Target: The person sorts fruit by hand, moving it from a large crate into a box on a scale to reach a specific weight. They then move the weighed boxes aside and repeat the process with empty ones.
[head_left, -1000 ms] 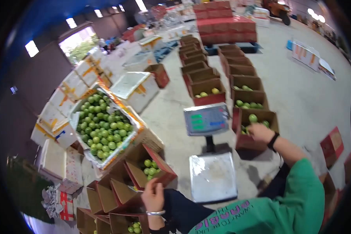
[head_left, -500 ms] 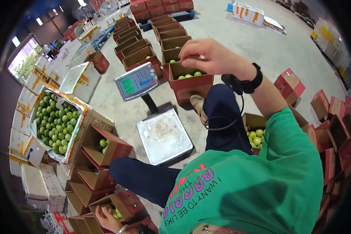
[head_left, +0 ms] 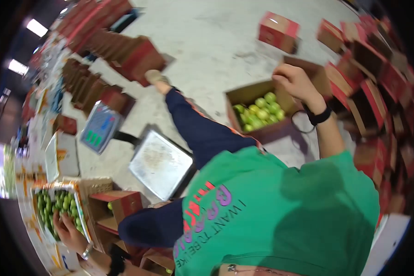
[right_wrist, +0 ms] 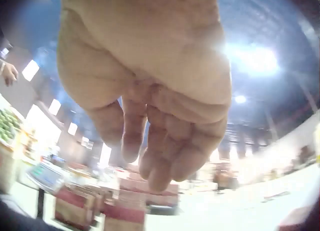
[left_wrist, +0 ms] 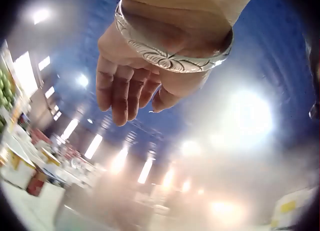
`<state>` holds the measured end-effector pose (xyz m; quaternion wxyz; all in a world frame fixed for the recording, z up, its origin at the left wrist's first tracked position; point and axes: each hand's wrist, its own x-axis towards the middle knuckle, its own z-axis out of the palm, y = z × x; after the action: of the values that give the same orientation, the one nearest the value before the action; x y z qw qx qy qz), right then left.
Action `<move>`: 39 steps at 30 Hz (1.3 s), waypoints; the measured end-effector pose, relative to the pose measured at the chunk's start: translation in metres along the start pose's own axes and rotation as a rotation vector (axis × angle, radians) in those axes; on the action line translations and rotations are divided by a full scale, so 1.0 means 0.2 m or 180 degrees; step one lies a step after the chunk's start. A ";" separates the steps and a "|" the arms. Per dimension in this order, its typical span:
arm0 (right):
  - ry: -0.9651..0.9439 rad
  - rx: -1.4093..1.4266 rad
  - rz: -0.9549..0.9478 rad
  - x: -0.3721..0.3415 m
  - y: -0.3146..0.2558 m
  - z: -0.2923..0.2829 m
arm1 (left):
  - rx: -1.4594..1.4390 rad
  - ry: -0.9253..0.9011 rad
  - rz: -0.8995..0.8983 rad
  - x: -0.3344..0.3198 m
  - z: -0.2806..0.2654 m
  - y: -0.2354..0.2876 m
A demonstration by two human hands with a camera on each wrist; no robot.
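Hanging at the wall of 1 open cardboard carton (head_left: 276, 133), the right hand (head_left: 296, 83) holds nothing, its fingers loosely bent; its looped cable (head_left: 302, 126) could snag the cardboard and jolt the round green fruit (head_left: 260, 112) heaped inside. The left hand (head_left: 69, 233), relaxed and likewise empty, overlaps the taped foam box (head_left: 80, 204) of fruit; careless contact might bruise some. Between the 2 legs, the platform scale (head_left: 161, 163) could be knocked by a knee. Farther off, 1 shoe (head_left: 155, 77) risks kicking the carton row (head_left: 142, 60).
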<state>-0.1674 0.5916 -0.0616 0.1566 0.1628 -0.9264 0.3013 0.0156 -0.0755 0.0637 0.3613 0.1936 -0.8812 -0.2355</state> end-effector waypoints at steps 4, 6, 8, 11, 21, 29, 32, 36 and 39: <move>0.0442 -0.1173 0.1352 -0.81 0.24 -0.08 | -0.1118 -0.0720 0.0495 0.00 0.48 0.38; 0.0443 -0.1047 0.1040 -0.91 0.17 0.12 | -0.1203 -0.1021 0.0459 -0.03 0.63 0.45; -0.0148 -0.0973 0.0863 -0.85 0.08 0.37 | -0.0951 -0.1292 0.0529 -0.07 0.69 0.47; -0.0168 -0.1826 0.0334 -0.69 0.09 0.71 | -0.0710 -0.1314 0.0261 -0.17 0.69 0.49; -0.0571 -0.1083 0.0319 0.51 0.32 0.80 | 0.0136 -0.0690 -0.0738 -0.48 0.40 0.14; 0.0170 -0.0354 -0.0826 1.06 -0.38 0.68 | -0.0019 -0.0339 -0.1245 -0.54 0.42 0.04; 0.0557 -0.0136 -0.1833 1.20 -0.74 0.66 | -0.0355 -0.0418 -0.1152 -0.50 0.52 0.02; 0.0562 0.0069 -0.2936 1.30 -1.18 0.70 | -0.0468 -0.0541 -0.0998 -0.48 0.67 0.03; 0.0004 0.0098 -0.3727 1.26 -1.45 0.77 | -0.1471 -0.0988 -0.1629 -0.53 0.81 0.04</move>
<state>-0.3086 0.2228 0.0646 0.2953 0.6496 -0.6776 0.1782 -0.0342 0.0292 -0.0916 0.1871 0.2828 -0.7722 -0.5372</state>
